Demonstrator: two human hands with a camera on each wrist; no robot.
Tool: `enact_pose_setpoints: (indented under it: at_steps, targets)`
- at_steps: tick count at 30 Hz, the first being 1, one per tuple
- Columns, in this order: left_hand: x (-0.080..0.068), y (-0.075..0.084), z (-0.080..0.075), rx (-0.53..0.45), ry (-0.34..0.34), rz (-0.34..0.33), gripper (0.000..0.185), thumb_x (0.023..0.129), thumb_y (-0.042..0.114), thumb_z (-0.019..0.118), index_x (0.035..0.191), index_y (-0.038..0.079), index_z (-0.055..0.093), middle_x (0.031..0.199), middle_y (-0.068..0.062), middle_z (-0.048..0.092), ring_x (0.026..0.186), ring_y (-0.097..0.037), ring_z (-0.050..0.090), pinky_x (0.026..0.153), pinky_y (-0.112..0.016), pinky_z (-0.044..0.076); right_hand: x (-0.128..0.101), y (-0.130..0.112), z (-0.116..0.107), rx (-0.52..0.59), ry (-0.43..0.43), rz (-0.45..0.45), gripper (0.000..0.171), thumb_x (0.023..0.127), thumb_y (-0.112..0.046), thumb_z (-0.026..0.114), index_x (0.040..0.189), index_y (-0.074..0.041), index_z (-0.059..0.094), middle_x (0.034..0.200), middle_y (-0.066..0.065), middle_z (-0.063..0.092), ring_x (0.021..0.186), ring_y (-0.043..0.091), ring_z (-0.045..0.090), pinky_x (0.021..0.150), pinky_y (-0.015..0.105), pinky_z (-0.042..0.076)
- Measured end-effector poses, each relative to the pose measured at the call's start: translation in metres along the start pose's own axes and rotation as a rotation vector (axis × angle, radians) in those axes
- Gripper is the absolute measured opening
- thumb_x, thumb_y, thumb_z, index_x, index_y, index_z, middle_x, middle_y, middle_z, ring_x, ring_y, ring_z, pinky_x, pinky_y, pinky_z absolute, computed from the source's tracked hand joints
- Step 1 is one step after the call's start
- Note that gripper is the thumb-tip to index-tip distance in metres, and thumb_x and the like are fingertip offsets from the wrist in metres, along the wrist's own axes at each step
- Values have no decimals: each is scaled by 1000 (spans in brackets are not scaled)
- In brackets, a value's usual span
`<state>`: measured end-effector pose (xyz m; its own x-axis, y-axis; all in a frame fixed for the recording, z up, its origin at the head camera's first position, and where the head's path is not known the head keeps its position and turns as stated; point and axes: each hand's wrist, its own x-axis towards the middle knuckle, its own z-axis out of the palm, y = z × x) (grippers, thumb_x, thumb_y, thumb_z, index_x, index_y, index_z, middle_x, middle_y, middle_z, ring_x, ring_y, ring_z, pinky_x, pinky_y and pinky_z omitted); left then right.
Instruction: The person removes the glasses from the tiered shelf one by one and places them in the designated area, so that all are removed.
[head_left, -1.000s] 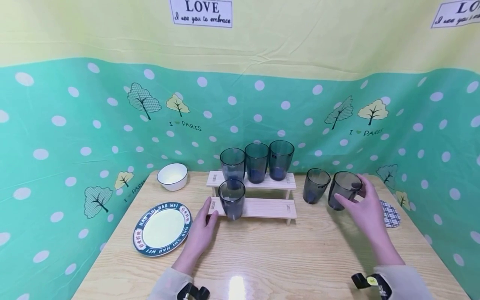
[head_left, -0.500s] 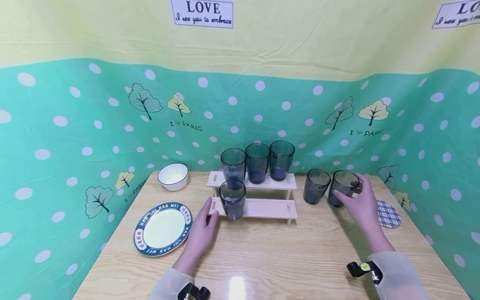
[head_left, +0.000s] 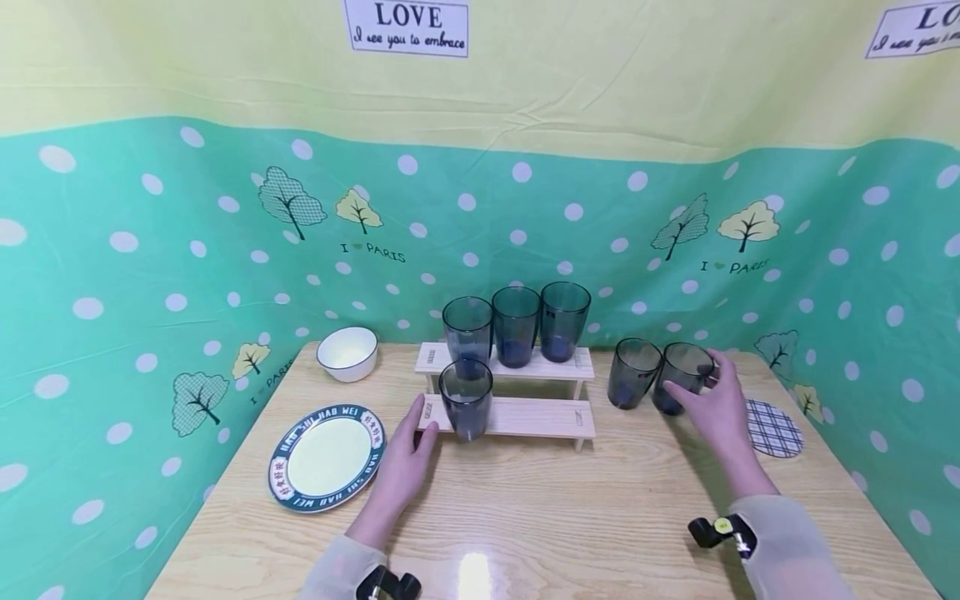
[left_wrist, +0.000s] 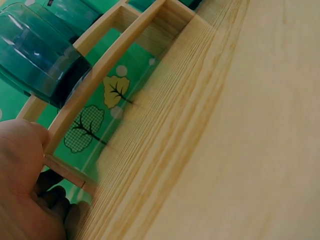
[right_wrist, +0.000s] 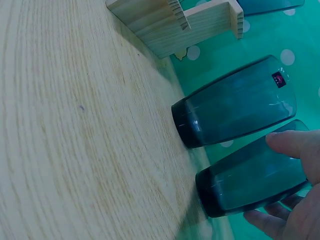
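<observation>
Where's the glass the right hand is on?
Head view: the glass stands on the table's right side, gripped by the right hand, between another glass and the checked coaster.

This looks like a staged home dining corner, not a real kitchen. A light wooden worktop [head_left: 540, 517] stands boxed in by a cloth backdrop [head_left: 150, 250], green with white dots and trees below, yellow above, with paper "LOVE" signs [head_left: 406, 27] pinned on it. Tableware is laid out for handling: a two-step wooden rack [head_left: 510, 392] of tinted tumblers just beyond the left hand [head_left: 405, 458], a printed plate [head_left: 326, 457] and white bowl [head_left: 347, 353] to its left, and a checked coaster [head_left: 774, 428] right of the right hand [head_left: 716, 404].
</observation>
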<state>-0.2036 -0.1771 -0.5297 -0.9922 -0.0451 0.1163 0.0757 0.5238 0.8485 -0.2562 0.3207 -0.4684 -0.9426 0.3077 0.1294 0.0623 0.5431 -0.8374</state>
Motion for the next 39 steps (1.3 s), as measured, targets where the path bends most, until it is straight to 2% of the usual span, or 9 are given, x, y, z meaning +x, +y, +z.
enact_pose_setpoints:
  at_steps: [11,19,24,26,33,39]
  targets:
    - [0,-2,0,0,-1,1,68,118,38,53,176,13,28,180,-14,29,165,-35,28,134,-55,23,1,3,2,13,-18,-7,108,103,-35,82,176,-7,8,167,41,31,149,60,40,113,73,47]
    - [0,-2,1,-3,-1,-2,68,118,38,53,176,13,28,180,-14,30,165,-35,28,134,-55,24,-3,-1,-3,-28,-42,-60,118,101,-40,84,178,-12,-2,177,36,9,152,66,29,115,81,38]
    - [1,-2,2,12,2,3,68,118,39,53,176,13,28,179,-13,30,164,-36,30,134,-55,25,-11,-14,-10,-80,4,-68,117,100,-41,85,178,-12,2,173,40,12,148,68,32,113,84,37]
    - [2,-3,2,18,2,5,69,118,39,52,176,13,28,179,-13,31,164,-35,30,134,-55,24,-15,-20,-13,-89,26,-74,117,100,-41,85,179,-13,4,173,41,12,150,68,29,116,85,32]
    - [2,-2,2,28,12,12,68,118,39,52,176,12,28,179,-16,31,164,-38,30,134,-57,24,-32,-46,-18,-77,96,-145,115,97,-39,88,179,-20,9,178,29,12,159,59,20,125,80,22]
    - [1,-3,2,38,11,10,68,118,39,52,176,12,28,179,-17,31,164,-39,30,134,-57,24,-52,-78,-11,-40,108,-216,110,98,-34,89,179,-23,16,179,23,16,159,55,25,125,78,27]
